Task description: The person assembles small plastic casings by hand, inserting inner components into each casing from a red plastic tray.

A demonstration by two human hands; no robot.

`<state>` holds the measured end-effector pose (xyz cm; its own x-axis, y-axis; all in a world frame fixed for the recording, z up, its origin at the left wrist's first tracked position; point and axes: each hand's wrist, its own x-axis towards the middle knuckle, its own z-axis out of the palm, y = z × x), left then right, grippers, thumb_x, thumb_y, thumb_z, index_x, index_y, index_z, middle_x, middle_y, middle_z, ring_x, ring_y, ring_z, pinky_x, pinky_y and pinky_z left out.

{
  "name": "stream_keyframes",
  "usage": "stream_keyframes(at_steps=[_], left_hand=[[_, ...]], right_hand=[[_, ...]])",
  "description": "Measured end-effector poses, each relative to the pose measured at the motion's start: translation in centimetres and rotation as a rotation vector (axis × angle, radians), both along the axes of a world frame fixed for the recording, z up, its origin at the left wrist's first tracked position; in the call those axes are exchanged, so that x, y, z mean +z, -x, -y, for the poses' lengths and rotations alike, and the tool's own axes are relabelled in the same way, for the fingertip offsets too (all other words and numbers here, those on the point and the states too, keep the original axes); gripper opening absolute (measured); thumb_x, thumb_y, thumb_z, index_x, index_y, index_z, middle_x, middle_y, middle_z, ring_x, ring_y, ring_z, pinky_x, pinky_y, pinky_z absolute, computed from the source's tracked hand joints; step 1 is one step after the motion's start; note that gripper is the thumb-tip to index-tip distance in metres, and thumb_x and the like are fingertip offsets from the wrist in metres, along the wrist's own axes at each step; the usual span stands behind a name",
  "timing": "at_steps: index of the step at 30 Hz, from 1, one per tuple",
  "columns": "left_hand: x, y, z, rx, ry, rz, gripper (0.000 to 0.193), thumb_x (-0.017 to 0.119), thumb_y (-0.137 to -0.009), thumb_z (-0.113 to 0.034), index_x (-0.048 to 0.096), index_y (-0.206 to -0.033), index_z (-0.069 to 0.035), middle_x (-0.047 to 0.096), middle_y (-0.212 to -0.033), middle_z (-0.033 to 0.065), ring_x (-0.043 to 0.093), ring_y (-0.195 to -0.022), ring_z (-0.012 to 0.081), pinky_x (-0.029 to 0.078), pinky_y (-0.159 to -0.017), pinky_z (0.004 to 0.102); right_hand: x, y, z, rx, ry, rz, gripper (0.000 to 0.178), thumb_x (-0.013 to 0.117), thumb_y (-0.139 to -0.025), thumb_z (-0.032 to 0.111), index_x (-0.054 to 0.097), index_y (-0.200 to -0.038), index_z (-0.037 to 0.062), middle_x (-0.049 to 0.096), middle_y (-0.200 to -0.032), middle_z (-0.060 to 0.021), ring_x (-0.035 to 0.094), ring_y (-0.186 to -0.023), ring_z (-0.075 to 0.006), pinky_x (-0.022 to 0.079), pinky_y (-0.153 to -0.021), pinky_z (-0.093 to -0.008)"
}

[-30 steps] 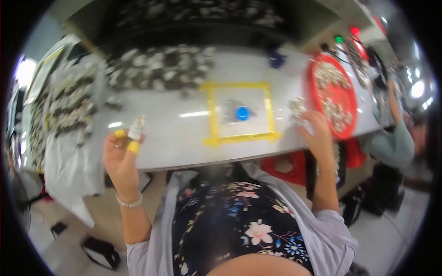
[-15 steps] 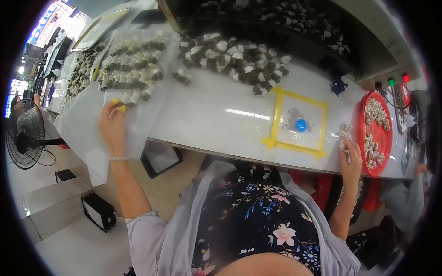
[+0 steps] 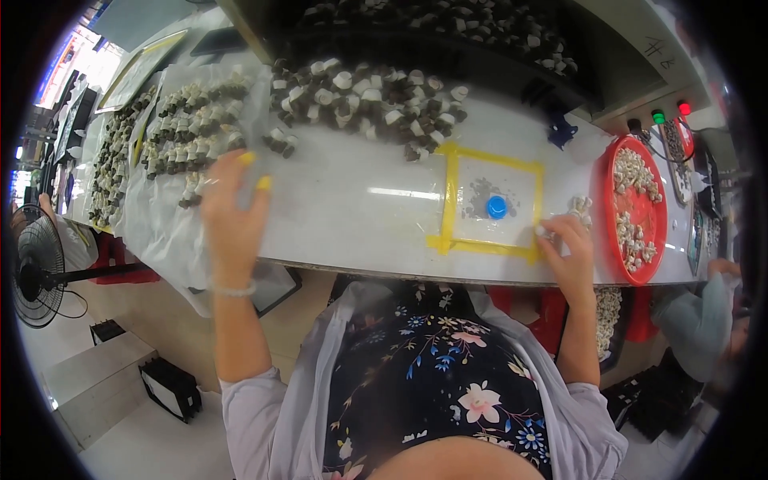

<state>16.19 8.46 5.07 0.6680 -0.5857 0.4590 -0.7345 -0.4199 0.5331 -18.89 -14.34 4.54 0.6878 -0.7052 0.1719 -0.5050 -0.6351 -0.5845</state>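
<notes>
The person's left hand (image 3: pixel 232 210) reaches out over the white table (image 3: pixel 352 216) with its fingers spread apart and holding nothing; yellow covers sit on two fingertips (image 3: pixel 264 183). It hovers just beside the near edge of a clear plastic sheet (image 3: pixel 160 224) on the left, which carries rows of small dark-and-white parts (image 3: pixel 188 132). A larger heap of similar parts (image 3: pixel 364 100) lies at the far side of the table. The right hand (image 3: pixel 570 250) rests at the near right corner of a square of yellow tape (image 3: pixel 488 204), fingers curled together on a small pale piece (image 3: pixel 543 231). A blue round cap (image 3: pixel 497 207) sits inside the square. Farther right stands a red tray (image 3: pixel 632 210) with pale pieces.
</notes>
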Motion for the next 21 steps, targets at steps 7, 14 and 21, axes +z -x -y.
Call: stream_keyframes(at_steps=[7, 14, 21], left_hand=[[-3.2, -1.1, 4.4, -0.142, -0.304, 0.179, 0.029, 0.059, -0.072, -0.003, 0.054, -0.100, 0.001, 0.053, -0.106, 0.0190, 0.051, -0.096, 0.0374, 0.043, -0.082, 0.0400], [-3.3, 3.6, 5.2, -0.255, -0.114, -0.359, 0.022, 0.054, -0.083, -0.004, 0.055, -0.104, 0.001, 0.059, -0.099, 0.0130, 0.059, -0.078, 0.0214, 0.048, -0.066, 0.0313], [-3.8, 11.2, 6.5, -0.492, 0.460, -1.624, 0.024, 0.053, -0.088, -0.005, 0.053, -0.112, -0.001, 0.061, -0.095, 0.0097, 0.060, -0.076, 0.0164, 0.051, -0.068, 0.0280]], right_hand=[[-1.2, 0.4, 0.1, 0.084, 0.165, -0.023, 0.024, 0.065, -0.071, 0.001, 0.064, -0.096, 0.0027, 0.059, -0.088, -0.0115, 0.057, -0.078, -0.0255, 0.046, -0.068, -0.0324], [-1.2, -1.3, 0.5, 0.137, 0.090, 0.035, 0.027, 0.065, -0.073, 0.001, 0.062, -0.100, 0.0025, 0.058, -0.091, -0.0119, 0.056, -0.082, -0.0258, 0.046, -0.070, -0.0323], [-0.1, -4.9, 1.1, 0.327, 0.121, 0.070, 0.022, 0.065, -0.073, 0.004, 0.062, -0.094, 0.0031, 0.057, -0.089, -0.0097, 0.055, -0.082, -0.0264, 0.046, -0.071, -0.0340]])
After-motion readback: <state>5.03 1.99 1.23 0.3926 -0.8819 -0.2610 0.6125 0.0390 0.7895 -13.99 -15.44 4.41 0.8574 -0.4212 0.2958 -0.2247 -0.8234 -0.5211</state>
